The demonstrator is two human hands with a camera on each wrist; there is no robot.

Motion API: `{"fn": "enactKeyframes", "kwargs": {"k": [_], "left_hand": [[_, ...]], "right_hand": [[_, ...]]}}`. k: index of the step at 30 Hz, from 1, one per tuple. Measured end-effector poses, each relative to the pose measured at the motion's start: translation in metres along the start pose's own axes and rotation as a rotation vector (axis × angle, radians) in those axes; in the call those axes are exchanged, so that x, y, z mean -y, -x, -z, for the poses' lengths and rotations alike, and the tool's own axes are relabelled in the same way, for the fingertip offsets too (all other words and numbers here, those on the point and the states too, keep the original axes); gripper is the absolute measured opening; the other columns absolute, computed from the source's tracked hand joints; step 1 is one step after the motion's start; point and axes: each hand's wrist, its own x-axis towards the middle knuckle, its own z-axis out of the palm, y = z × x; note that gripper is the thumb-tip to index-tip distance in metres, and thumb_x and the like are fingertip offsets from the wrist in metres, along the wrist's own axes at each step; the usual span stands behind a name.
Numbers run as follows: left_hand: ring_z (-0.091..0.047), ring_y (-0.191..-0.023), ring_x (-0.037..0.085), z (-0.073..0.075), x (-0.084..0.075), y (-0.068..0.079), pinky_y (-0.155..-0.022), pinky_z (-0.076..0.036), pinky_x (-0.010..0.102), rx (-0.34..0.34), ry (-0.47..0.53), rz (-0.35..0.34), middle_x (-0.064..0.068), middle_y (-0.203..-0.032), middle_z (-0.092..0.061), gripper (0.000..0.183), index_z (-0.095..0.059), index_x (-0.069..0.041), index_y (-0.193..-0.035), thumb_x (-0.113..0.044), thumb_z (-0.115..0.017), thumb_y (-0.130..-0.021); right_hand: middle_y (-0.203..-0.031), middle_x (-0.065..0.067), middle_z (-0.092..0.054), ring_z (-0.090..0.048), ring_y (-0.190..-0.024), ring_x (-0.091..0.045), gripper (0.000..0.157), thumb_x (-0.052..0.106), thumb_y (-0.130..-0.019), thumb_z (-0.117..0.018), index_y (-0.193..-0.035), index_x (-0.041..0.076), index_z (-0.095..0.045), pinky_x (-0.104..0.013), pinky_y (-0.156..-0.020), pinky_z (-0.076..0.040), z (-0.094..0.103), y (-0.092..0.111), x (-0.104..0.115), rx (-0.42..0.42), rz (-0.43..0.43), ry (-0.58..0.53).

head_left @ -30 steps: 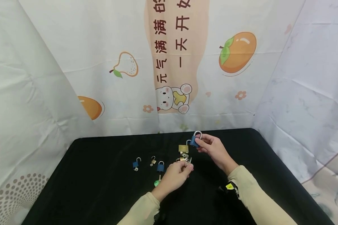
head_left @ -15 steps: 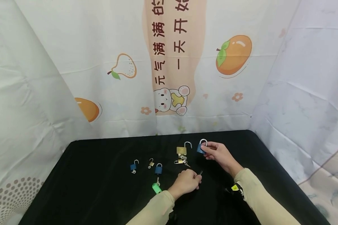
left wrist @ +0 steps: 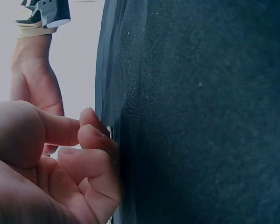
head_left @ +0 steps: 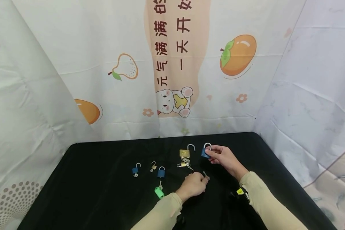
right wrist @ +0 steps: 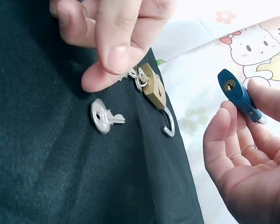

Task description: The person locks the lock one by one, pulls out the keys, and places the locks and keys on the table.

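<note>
My right hand (head_left: 225, 159) holds a blue padlock (head_left: 205, 152) above the far right part of the black cloth. In the right wrist view, the keyhole of that blue padlock (right wrist: 240, 98) faces the camera, with thumb and fingers on its sides. My left hand (head_left: 192, 185) is low over the cloth. Just beyond its fingertips lies a silver key (right wrist: 101, 116), apart from the fingers in the right wrist view. The left wrist view shows the left hand (left wrist: 60, 163) with loosely bent fingers at the cloth; nothing is plainly seen between them.
A brass padlock (head_left: 184, 153) with its shackle swung out lies behind the left hand, a small brass padlock (head_left: 181, 164) and keys beside it. Leftward lie two blue padlocks (head_left: 161, 173), another small brass one (head_left: 153, 167), and a key with a green tag (head_left: 159, 192).
My left hand moved right, away from the brass padlocks, and let go of the key on the cloth. My right hand moved slightly right and lower with the blue padlock.
</note>
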Motion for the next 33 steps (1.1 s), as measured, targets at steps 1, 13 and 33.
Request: {"fn": "enactKeyframes", "kwargs": {"k": [1,13,33], "left_hand": [[-0.05,-0.05,0.011,-0.001,0.0,0.0,-0.051,-0.038,0.027,0.005,0.004,0.002,-0.007,-0.053,-0.055,0.042,-0.061,-0.014,-0.06,-0.022,-0.06,-0.101],[-0.067,-0.084,0.013,0.005,0.004,-0.013,-0.076,-0.054,0.033,-0.091,0.202,-0.02,0.006,-0.104,-0.072,0.044,-0.058,0.004,-0.127,-0.018,-0.072,-0.093],[-0.045,-0.138,0.037,0.002,0.002,-0.021,-0.107,-0.043,0.045,-0.04,0.653,0.059,0.025,-0.151,-0.043,0.08,-0.035,0.011,-0.149,0.008,-0.076,-0.08]], "right_hand": [[-0.098,-0.005,-0.071,-0.066,-0.081,-0.013,0.046,0.026,-0.097,-0.072,-0.124,-0.008,-0.06,-0.027,-0.073,-0.057,0.001,0.0,-0.001,0.001,-0.001,0.001],[-0.101,-0.007,-0.067,-0.064,-0.083,-0.017,0.043,0.024,-0.098,-0.07,-0.126,-0.008,-0.06,-0.029,-0.076,-0.056,0.008,-0.004,-0.011,0.073,-0.048,0.096],[-0.113,-0.021,-0.07,-0.07,-0.088,-0.021,0.045,0.009,-0.1,-0.064,-0.137,-0.014,-0.051,-0.036,-0.079,-0.058,-0.001,-0.008,-0.026,0.06,-0.067,0.161]]}}
